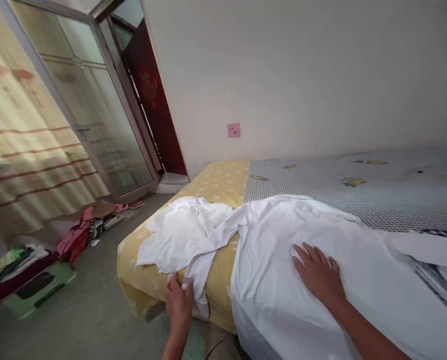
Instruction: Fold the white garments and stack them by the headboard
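Observation:
A white long-sleeved garment (272, 250) lies spread over the bed, its lower part hanging past the near edge. One sleeve (223, 232) runs left and bends down over the bed's side. My right hand (319, 275) rests flat on the body of the garment, fingers spread. Beside the drooping sleeve end, my left hand (180, 300) is raised with thumb and fingers apart and nothing visible between them. Just beyond it lies a second, crumpled white garment (181, 230), partly under the sleeve.
The bed has a yellow patterned sheet (223, 180) and a grey checked cover (313, 175). A pale green stool (54, 277) with folded cloth stands on the floor at left, near a heap of clothes (80, 230). Behind are a glass door (95, 95) and curtain (31, 135).

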Demonstrator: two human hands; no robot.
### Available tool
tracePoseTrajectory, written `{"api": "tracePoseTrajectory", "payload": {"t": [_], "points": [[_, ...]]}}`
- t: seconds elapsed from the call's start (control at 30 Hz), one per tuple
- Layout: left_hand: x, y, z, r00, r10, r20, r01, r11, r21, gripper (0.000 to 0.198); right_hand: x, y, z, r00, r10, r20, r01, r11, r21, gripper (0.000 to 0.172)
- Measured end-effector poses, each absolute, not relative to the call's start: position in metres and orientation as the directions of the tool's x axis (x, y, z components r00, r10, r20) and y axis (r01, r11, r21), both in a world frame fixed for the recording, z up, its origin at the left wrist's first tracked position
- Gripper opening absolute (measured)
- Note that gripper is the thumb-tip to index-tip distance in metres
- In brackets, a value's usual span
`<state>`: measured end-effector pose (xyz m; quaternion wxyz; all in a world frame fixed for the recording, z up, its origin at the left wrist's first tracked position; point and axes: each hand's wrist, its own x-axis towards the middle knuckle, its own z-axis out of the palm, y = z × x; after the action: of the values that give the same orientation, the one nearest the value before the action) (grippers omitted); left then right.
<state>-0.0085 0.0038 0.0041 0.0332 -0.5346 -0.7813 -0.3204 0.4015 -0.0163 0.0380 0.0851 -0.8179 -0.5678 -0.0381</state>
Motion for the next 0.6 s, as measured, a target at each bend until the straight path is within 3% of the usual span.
{"api": "tracePoseTrajectory", "payload": {"t": [0.13, 0.23, 0.33, 0.47, 0.6], "points": [[-0.017, 0.004, 0.021, -0.335, 0.851, 0.404, 0.907, 0.174, 0.384, 0.022, 0.403, -0.013, 0.035, 0.367, 0.915, 0.168, 0.927, -0.345, -0.146, 0.056], [-0.013, 0.0, 0.039, -0.391, 0.809, 0.439, 0.898, 0.231, 0.373, 0.028, 0.405, -0.013, 0.032, 0.374, 0.912, 0.169, 0.921, -0.343, -0.185, 0.057], [-0.003, 0.002, 0.055, -0.511, 0.705, 0.492, 0.839, 0.285, 0.464, 0.029, 0.407, -0.011, 0.028, 0.369, 0.912, 0.177, 0.92, -0.33, -0.213, 0.058], [0.014, 0.011, 0.072, -0.543, 0.576, 0.611, 0.79, 0.105, 0.603, 0.033, 0.411, -0.009, 0.026, 0.349, 0.929, 0.123, 0.923, -0.319, -0.215, 0.063], [0.035, 0.014, 0.086, -0.467, 0.544, 0.697, 0.758, -0.159, 0.632, 0.038, 0.422, -0.005, 0.018, 0.328, 0.939, 0.1, 0.921, -0.294, -0.257, 0.067]]}}
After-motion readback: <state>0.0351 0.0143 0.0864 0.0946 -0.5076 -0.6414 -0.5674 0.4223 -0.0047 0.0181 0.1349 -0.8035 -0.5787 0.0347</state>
